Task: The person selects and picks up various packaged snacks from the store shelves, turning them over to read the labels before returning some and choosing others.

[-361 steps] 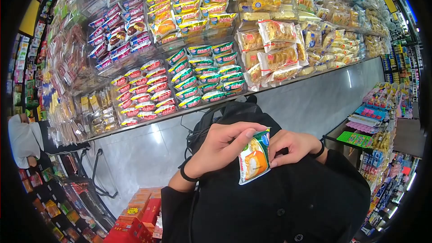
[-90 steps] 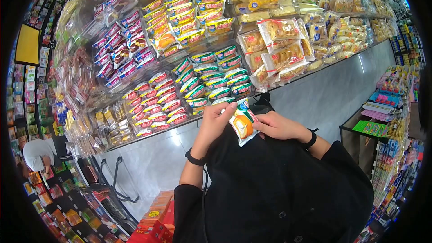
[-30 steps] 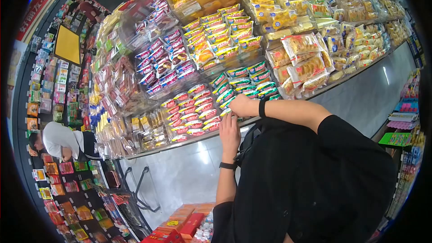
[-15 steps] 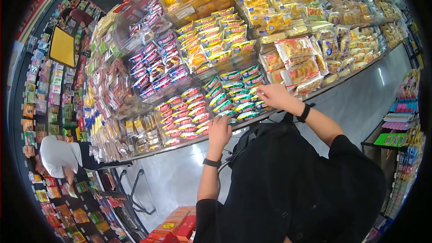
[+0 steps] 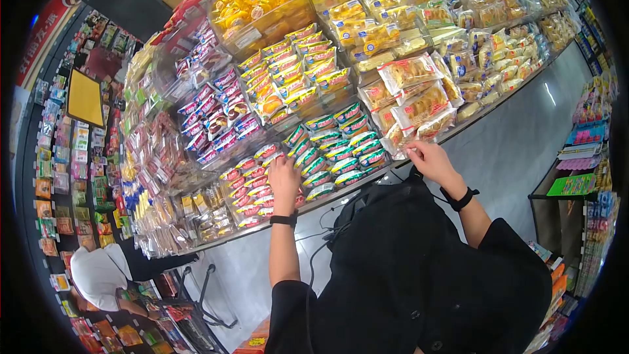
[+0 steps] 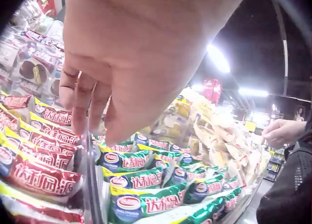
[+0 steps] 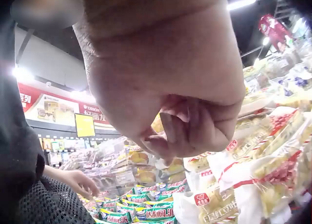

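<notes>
My left hand (image 5: 284, 182) is over the red packets (image 5: 246, 190), beside the green packets (image 5: 337, 154). In the left wrist view its bent fingers (image 6: 83, 104) hang at the clear divider (image 6: 89, 177) between the two kinds, with no packet in them; whether they touch the divider I cannot tell. My right hand (image 5: 431, 162) is at the counter's front edge, near the clear bags of bread with red and white print (image 5: 419, 108). In the right wrist view its fingers (image 7: 183, 131) are loosely curled, with nothing visible in them.
Yellow packets (image 5: 285, 78) and purple packets (image 5: 219, 118) stand behind in clear bins. A person in a white top (image 5: 98, 275) bends beside a cart at the left. A rack with a green tray (image 5: 571, 185) is at the right; cables hang below the counter.
The packet held in both hands 3 seconds ago is no longer in them. Since then my left hand has moved left over the red packets, and my right hand right, off the green ones.
</notes>
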Available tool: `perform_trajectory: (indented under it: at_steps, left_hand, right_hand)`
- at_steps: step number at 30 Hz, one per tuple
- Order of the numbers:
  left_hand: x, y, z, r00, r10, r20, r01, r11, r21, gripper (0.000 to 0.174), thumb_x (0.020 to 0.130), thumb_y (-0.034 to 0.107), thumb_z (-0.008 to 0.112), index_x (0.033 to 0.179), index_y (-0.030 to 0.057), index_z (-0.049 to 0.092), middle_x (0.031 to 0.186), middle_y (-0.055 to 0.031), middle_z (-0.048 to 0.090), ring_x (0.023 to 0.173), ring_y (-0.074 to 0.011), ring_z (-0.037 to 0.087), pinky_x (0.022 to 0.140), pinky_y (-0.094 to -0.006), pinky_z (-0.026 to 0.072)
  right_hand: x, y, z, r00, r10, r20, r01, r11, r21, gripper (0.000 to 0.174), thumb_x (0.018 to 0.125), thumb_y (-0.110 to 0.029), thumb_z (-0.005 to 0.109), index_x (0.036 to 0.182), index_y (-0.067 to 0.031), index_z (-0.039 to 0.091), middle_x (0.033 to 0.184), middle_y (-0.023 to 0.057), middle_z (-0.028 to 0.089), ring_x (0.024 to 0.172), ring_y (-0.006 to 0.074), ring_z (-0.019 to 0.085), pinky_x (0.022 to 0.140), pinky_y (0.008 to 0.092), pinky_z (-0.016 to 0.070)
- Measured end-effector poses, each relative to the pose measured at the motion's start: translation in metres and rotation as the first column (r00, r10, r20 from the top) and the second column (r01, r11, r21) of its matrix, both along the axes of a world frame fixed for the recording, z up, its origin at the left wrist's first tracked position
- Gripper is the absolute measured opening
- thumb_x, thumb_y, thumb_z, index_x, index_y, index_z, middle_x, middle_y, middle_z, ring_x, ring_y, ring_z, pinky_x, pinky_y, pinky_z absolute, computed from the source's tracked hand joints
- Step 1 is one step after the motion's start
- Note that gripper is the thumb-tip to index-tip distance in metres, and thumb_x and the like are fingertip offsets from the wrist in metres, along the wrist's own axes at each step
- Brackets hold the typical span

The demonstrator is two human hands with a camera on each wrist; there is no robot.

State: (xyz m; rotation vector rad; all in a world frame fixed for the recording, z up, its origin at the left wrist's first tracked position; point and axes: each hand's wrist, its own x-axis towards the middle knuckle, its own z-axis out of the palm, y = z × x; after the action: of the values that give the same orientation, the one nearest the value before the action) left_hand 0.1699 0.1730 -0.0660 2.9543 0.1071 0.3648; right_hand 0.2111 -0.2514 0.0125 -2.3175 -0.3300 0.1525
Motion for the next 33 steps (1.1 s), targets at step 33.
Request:
perform_trajectory:
  at_steps: [33]
  left_hand:
    - [-0.025,-0.117,0.133,0.977,-0.214,-0.018,0.078,0.432,-0.899,0.021,0.097,0.01,0.071,0.117,0.0026,0.071,0.088,-0.0021,0.064,0.078,-0.0087,0.061,0.074,-0.0259,0.0509]
  right_hand:
    - [-0.02,0.058,0.038,0.797,0.52,-0.307,-0.346,0.81,0.473,0.035,0.105,-0.038,0.06,0.112,-0.0033,0.062,0.076,0.0038,0.068,0.063,0.0129,0.062,0.058,0.0303,0.0482]
